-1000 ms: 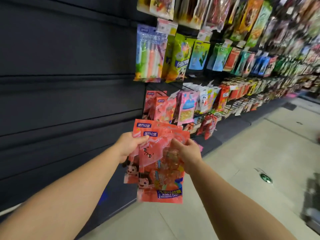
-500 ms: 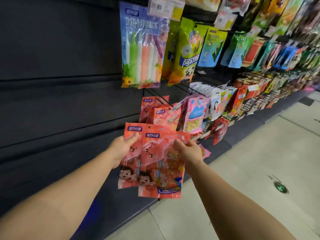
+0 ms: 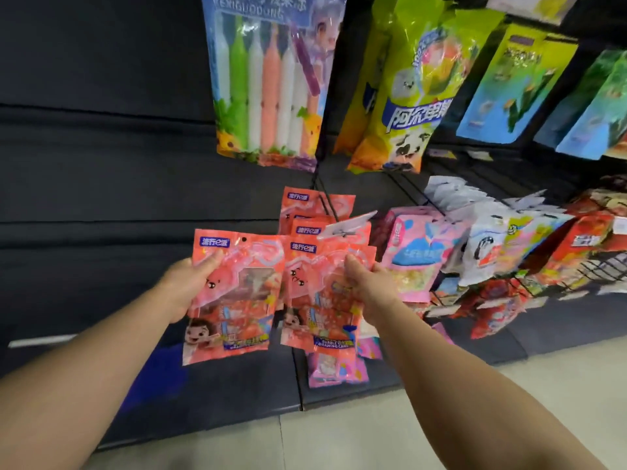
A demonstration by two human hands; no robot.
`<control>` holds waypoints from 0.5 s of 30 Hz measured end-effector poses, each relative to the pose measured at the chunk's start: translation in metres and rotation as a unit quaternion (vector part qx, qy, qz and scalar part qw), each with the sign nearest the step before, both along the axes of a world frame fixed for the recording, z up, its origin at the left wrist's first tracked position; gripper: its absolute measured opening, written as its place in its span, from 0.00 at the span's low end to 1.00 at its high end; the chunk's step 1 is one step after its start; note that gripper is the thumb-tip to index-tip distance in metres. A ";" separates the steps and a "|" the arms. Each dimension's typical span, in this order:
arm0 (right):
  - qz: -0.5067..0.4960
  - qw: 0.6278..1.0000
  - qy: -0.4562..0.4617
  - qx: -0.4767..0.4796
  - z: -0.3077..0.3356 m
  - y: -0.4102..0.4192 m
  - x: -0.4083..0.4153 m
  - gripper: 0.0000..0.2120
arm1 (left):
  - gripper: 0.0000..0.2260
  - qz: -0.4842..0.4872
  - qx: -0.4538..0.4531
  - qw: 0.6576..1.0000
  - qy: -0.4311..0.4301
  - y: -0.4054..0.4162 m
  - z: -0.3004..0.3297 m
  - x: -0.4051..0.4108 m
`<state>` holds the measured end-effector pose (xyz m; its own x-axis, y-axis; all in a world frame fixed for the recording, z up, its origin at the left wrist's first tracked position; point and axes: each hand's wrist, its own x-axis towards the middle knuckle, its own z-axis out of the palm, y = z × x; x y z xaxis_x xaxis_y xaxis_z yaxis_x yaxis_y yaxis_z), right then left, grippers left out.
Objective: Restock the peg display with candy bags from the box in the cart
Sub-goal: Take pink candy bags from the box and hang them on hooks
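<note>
My left hand (image 3: 188, 283) grips a red candy bag (image 3: 237, 300) by its left edge, thumb on the front. My right hand (image 3: 369, 286) grips a second matching red bag (image 3: 315, 300) by its right side. The two bags hang side by side, slightly apart, in front of the peg display. Just behind them, matching red bags (image 3: 315, 208) hang on a black peg (image 3: 325, 198), with a white price tag (image 3: 346, 225) at its tip. The box and cart are out of view.
A dark slat wall (image 3: 101, 164) fills the left. Above hang a bag of coloured sticks (image 3: 268, 79) and a green-yellow bag (image 3: 410, 96). Pink bags (image 3: 417, 249) and other packs hang to the right. A pink bag (image 3: 336, 368) lies on the dark base ledge above the pale floor (image 3: 373, 442).
I have stepped closer to the display. The two red bags, overlapping before, have been pulled apart, one in each hand, and lifted toward the peg with matching bags.
</note>
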<state>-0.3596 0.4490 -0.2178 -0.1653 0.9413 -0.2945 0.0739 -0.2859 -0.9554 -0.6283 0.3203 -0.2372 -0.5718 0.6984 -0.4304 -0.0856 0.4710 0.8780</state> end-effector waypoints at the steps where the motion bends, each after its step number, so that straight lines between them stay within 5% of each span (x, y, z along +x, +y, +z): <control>1: 0.008 1.000 0.001 -0.002 0.000 0.007 0.002 0.08 | 0.31 0.014 -0.001 1.000 -0.004 -0.001 -0.004 0.001; 4: 0.042 0.999 0.009 -0.008 -0.002 0.026 0.009 0.11 | 0.24 0.033 0.017 0.999 -0.031 -0.009 -0.010 0.015; 11: 0.091 0.995 0.040 -0.024 0.003 0.046 0.017 0.13 | 0.36 0.018 0.023 0.998 -0.053 -0.012 -0.011 0.044; 15: 0.092 0.994 0.054 -0.019 0.001 0.053 0.015 0.10 | 0.27 0.004 0.031 0.999 -0.041 -0.004 0.001 0.056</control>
